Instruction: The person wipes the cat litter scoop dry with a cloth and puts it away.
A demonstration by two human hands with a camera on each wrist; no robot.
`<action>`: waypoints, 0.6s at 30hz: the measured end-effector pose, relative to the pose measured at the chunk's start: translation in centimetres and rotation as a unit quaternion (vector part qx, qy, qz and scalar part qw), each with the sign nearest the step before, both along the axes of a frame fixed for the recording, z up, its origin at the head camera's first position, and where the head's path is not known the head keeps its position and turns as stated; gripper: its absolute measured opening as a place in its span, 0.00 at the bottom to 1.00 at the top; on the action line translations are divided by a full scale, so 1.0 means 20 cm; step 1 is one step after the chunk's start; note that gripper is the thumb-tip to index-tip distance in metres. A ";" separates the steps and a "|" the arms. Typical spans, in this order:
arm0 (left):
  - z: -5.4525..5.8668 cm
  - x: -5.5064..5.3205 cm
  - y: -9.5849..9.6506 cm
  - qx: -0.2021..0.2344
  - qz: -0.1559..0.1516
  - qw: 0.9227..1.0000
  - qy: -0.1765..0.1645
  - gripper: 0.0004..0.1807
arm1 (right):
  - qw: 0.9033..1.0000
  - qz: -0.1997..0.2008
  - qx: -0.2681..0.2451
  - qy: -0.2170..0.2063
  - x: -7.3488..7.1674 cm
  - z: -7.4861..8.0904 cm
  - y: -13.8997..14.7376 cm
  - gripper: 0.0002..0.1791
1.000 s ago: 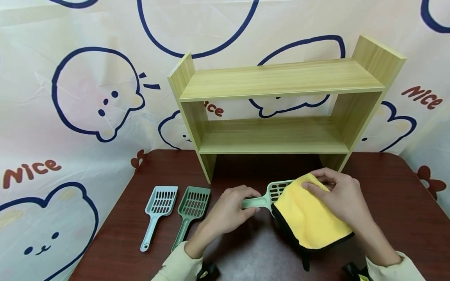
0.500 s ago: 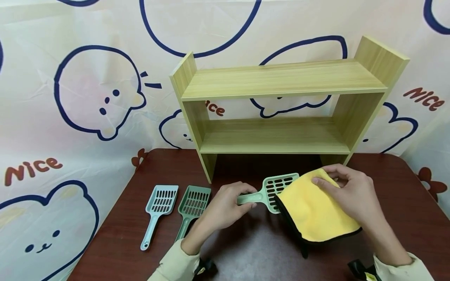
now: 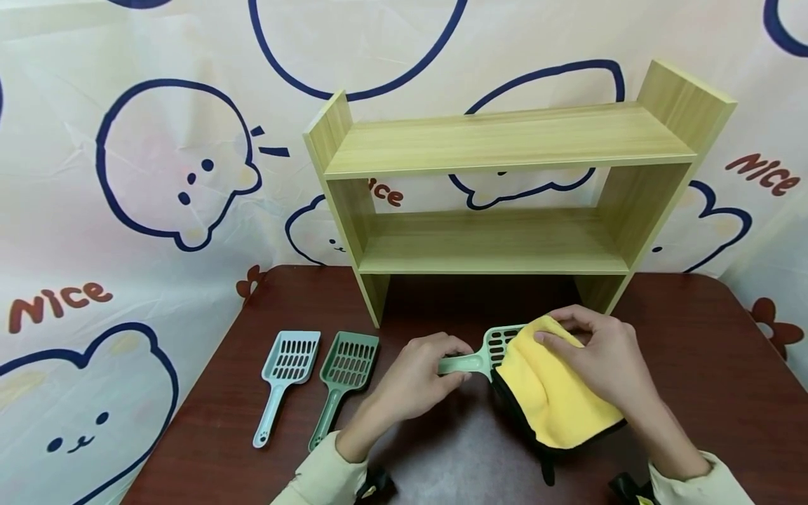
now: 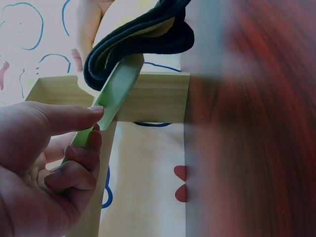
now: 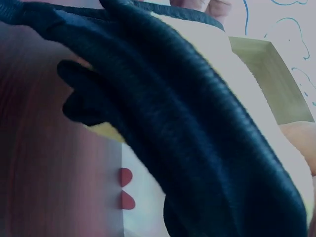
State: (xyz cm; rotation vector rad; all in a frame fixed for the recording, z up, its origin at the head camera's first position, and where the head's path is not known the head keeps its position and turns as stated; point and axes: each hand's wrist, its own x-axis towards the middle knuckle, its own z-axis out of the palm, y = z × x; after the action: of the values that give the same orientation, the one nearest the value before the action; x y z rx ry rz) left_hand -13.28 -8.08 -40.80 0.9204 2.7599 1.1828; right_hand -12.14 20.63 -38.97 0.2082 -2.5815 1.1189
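Pale-green scoop (image 3: 482, 361) — 6 o'clock from shelf (image 3: 492, 243) | left hand (image 3: 419, 372) pinches its handle (image 3: 457, 363) | right hand (image 3: 602, 354) pinches yellow cloth (image 3: 549, 393) over 3-o'clock end | probably wiping — next stroke calls for steady handle

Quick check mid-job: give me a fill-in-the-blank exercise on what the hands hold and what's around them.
1. The left hand grips the light green slotted scoop by its ____.
2. In the head view, the face of the black-edged cloth held by the right hand is coloured ____.
3. On the table, beside the darker green slotted scoop, lies another slotted scoop coloured ____.
4. The wooden shelf unit has ____ horizontal boards.

Missing words: handle; yellow; light blue; two.
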 end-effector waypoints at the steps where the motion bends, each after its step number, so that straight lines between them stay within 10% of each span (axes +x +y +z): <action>1: 0.00 0.00 0.00 -0.001 0.000 1.000 0.003 0.10 | 1.000 0.003 -0.001 -0.001 0.00 0.00 -0.01 0.13; 18: -0.01 0.01 0.03 -0.019 0.004 1.000 0.022 0.11 | 1.000 0.011 0.000 -0.006 0.01 -0.03 -0.07 0.12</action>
State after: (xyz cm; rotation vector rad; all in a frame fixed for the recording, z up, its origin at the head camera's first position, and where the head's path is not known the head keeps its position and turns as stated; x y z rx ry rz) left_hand -13.07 -7.53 -40.96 0.9448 2.8113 1.1208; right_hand -11.87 19.25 -39.55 0.2314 -2.5968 1.1304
